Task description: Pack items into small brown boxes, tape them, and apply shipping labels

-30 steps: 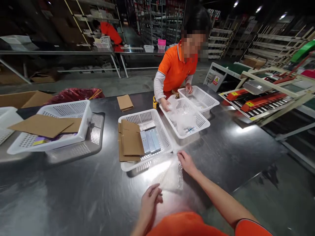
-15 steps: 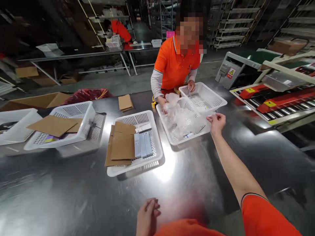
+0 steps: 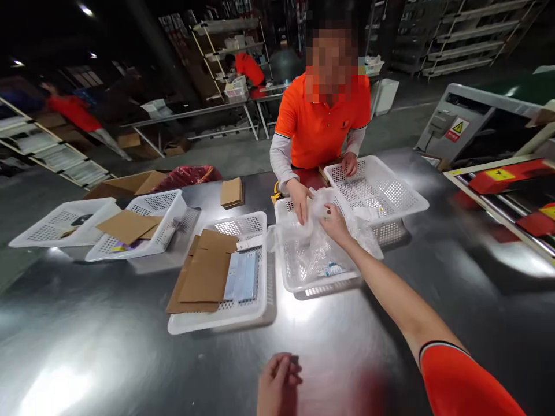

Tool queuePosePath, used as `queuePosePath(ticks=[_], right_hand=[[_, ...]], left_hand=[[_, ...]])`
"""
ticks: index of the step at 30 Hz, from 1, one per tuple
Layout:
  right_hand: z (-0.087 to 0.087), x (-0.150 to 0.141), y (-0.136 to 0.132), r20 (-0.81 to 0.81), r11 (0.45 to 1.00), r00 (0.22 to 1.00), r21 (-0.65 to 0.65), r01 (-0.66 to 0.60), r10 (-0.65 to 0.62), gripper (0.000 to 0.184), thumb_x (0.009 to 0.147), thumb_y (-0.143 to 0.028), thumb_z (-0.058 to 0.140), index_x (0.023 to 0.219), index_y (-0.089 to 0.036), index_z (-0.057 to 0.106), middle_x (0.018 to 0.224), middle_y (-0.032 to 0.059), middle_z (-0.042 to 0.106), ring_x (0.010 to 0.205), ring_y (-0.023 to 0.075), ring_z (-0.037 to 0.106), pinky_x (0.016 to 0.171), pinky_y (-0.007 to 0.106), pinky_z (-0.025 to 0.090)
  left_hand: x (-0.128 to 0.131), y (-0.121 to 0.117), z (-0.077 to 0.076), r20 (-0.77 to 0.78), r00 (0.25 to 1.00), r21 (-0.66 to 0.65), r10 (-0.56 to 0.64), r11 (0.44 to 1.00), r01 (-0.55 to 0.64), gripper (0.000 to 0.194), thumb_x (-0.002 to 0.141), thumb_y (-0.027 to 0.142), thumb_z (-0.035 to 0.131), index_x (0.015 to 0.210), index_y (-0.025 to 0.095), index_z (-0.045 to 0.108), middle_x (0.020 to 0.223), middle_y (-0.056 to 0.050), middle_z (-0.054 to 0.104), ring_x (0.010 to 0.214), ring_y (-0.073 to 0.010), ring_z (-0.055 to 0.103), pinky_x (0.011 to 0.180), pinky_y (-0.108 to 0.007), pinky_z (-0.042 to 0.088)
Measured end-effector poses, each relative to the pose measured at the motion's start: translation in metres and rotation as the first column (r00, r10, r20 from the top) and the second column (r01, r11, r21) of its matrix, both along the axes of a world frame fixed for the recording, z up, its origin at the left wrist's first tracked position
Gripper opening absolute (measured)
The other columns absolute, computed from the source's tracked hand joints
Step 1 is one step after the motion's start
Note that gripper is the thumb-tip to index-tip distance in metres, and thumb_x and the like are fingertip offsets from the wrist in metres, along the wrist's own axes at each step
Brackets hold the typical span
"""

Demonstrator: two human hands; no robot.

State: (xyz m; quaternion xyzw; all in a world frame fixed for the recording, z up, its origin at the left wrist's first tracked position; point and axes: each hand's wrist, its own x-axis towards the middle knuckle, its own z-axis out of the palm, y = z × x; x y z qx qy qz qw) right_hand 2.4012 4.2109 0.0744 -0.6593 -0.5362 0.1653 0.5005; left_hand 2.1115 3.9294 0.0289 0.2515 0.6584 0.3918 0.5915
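Observation:
My right hand reaches over a white perforated basket and pinches the upper part of crumpled clear plastic wrap. A small white-and-blue packet shows under the wrap. Across the table, a co-worker's hand is on the far left part of the same wrap. My left hand hovers low near the table's front edge, fingers loosely curled and apart, with nothing visible in them. To its upper left, another white basket holds folded brown cardboard and light blue boxes.
The co-worker's other hand rests on the rim of a further white basket. Two more baskets with cardboard and small items stand at left. A cardboard stack lies at the far edge. A roller conveyor is at right.
My right hand has moved left from the basket's right side to its far middle, onto the wrap. The co-worker's hand has shifted slightly over the wrap. The view has turned left.

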Motion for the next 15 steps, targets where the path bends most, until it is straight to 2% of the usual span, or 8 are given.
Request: queuePosePath(ticks=[2, 3, 6, 8, 10, 12, 13, 15], right_hand=[[-0.012, -0.005, 0.024, -0.112, 0.999, 0.993, -0.037, 0.02, -0.024, 0.069, 0.067, -0.019, 0.062, 0.133, -0.016, 0.046, 0.13, 0.016, 0.055, 0.112, 0.0276, 0.056, 0.098, 0.044, 0.047], [-0.019, -0.006, 0.03, -0.138, 0.998, 0.99, -0.047, 0.029, -0.035, 0.075, 0.066, -0.018, 0.061, 0.138, -0.015, 0.04, 0.133, 0.0175, 0.053, 0.115, 0.0284, 0.054, 0.099, 0.045, 0.046], [-0.033, -0.003, 0.033, -0.21, 0.995, 0.973, -0.055, 0.083, -0.093, 0.08, 0.069, -0.021, 0.058, 0.144, -0.013, 0.031, 0.139, 0.0206, 0.047, 0.12, 0.0287, 0.052, 0.104, 0.046, 0.044], [-0.038, -0.001, 0.024, -0.284, 0.989, 0.947, -0.056, 0.137, -0.147, 0.081, 0.07, -0.025, 0.06, 0.144, -0.014, 0.031, 0.139, 0.0206, 0.046, 0.118, 0.0278, 0.054, 0.104, 0.046, 0.044], [-0.042, 0.0, 0.014, -0.366, 0.984, 0.914, -0.064, 0.164, -0.176, 0.079, 0.07, -0.03, 0.062, 0.143, -0.017, 0.033, 0.137, 0.0181, 0.048, 0.113, 0.0257, 0.056, 0.101, 0.044, 0.046], [-0.044, -0.002, 0.004, -0.435, 0.984, 0.883, -0.084, 0.155, -0.176, 0.076, 0.071, -0.035, 0.063, 0.14, -0.02, 0.036, 0.134, 0.0162, 0.051, 0.107, 0.0234, 0.058, 0.097, 0.042, 0.049], [-0.044, -0.004, 0.0, -0.466, 0.985, 0.868, -0.093, 0.148, -0.174, 0.074, 0.071, -0.037, 0.063, 0.138, -0.02, 0.038, 0.132, 0.0157, 0.052, 0.106, 0.0226, 0.059, 0.096, 0.042, 0.049], [-0.043, -0.007, -0.009, -0.512, 0.985, 0.841, -0.094, 0.146, -0.174, 0.069, 0.071, -0.038, 0.063, 0.134, -0.019, 0.042, 0.13, 0.0151, 0.053, 0.106, 0.0218, 0.059, 0.095, 0.04, 0.05]], left_hand=[[-0.002, 0.002, -0.001, -0.082, 0.996, 0.003, 0.038, 0.999, -0.037, 0.057, 0.048, 0.068, 0.081, 0.069, 0.016, 0.072, 0.057, -0.005, 0.063, 0.049, -0.0168, 0.055, 0.054, -0.033, 0.051], [-0.007, 0.004, -0.001, -0.132, 0.991, 0.008, 0.014, 1.0, -0.013, 0.057, 0.051, 0.068, 0.08, 0.071, 0.016, 0.073, 0.06, -0.005, 0.064, 0.051, -0.0181, 0.057, 0.057, -0.033, 0.052], [-0.025, 0.019, 0.005, -0.349, 0.931, 0.084, -0.107, 0.986, 0.145, 0.052, 0.065, 0.067, 0.072, 0.08, 0.017, 0.074, 0.071, -0.008, 0.07, 0.061, -0.022, 0.064, 0.066, -0.036, 0.055], [-0.032, 0.044, 0.013, -0.539, 0.829, 0.183, -0.148, 0.94, 0.287, 0.045, 0.078, 0.061, 0.063, 0.087, 0.018, 0.074, 0.082, -0.009, 0.073, 0.072, -0.0246, 0.068, 0.073, -0.038, 0.056], [-0.027, 0.084, 0.023, -0.732, 0.676, 0.321, -0.086, 0.832, 0.453, 0.036, 0.087, 0.05, 0.057, 0.096, 0.019, 0.073, 0.098, -0.012, 0.073, 0.091, -0.0275, 0.069, 0.084, -0.041, 0.055], [-0.01, 0.135, 0.032, -0.872, 0.482, 0.42, 0.085, 0.635, 0.648, 0.036, 0.089, 0.039, 0.057, 0.113, 0.016, 0.069, 0.12, -0.017, 0.068, 0.116, -0.0319, 0.062, 0.1, -0.047, 0.049], [0.002, 0.164, 0.036, -0.916, 0.372, 0.387, 0.148, 0.562, 0.731, 0.039, 0.089, 0.032, 0.056, 0.122, 0.014, 0.065, 0.132, -0.019, 0.062, 0.126, -0.034, 0.055, 0.106, -0.05, 0.044], [0.028, 0.217, 0.043, -0.967, 0.161, 0.24, 0.2, 0.49, 0.838, 0.045, 0.086, 0.015, 0.055, 0.131, 0.015, 0.059, 0.147, -0.019, 0.05, 0.141, -0.0372, 0.039, 0.112, -0.058, 0.034]])
